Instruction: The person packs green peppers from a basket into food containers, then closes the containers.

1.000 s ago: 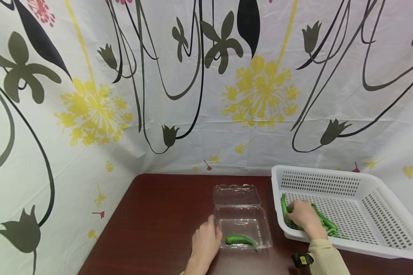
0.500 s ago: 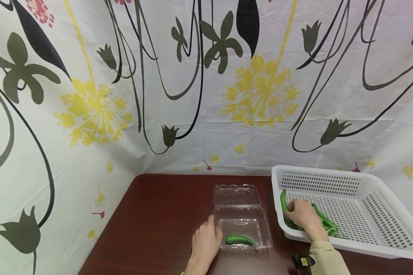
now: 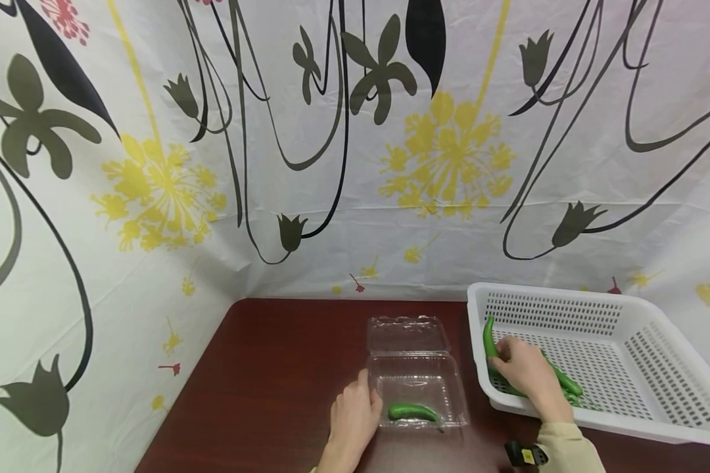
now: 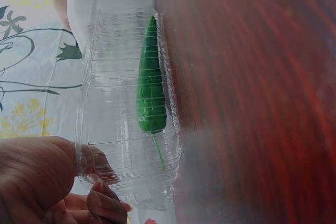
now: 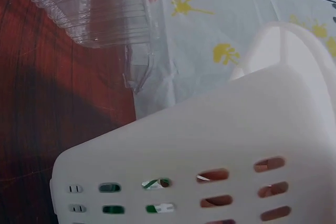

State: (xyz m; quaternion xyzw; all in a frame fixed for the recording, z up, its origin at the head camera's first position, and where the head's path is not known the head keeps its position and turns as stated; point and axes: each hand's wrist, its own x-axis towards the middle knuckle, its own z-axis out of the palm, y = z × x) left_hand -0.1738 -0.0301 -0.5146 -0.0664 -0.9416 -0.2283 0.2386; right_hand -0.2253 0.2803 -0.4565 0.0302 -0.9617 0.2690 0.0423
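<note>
My left hand (image 3: 354, 420) holds the left edge of an open clear plastic clamshell container (image 3: 414, 374), its thumb and fingers at the rim in the left wrist view. One green chili pepper (image 3: 413, 412) lies inside, near the front wall. My right hand (image 3: 529, 374) is inside a white plastic basket (image 3: 680, 437) and pinches another green chili pepper (image 3: 488, 336), which points up along the basket's left wall. More green peppers (image 3: 568, 383) lie under and beside that hand, partly hidden. In the right wrist view the basket wall (image 5: 210, 140) covers most of the hand.
The container's lid (image 3: 408, 335) lies back toward the far edge of the dark red table (image 3: 284, 368). Flower-patterned white cloth (image 3: 355, 164) hangs behind and at the sides. The basket's raised rim stands between the container and the peppers.
The pepper in my right hand has risen and stands higher along the basket's left wall. My right hand has lifted slightly. My left hand and the container stay put.
</note>
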